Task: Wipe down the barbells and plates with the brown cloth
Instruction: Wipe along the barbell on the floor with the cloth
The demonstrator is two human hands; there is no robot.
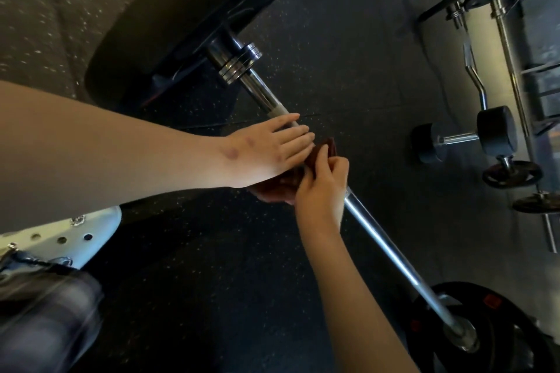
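Down on the dark gym floor we see one long shiny barbell lying slantwise. It has two black plates that we can count: one big plate at the far end and one smaller plate at the near end. One brown cloth sits on the middle of the bar, between our two hands. Our left hand lies flat on top of the cloth and bar, with its fingers straight and close together. Our right hand has its fingers curled and pinches an edge of the cloth. Off to the right we count one dumbbell and one bendy bar. One white shoe shows at the left.
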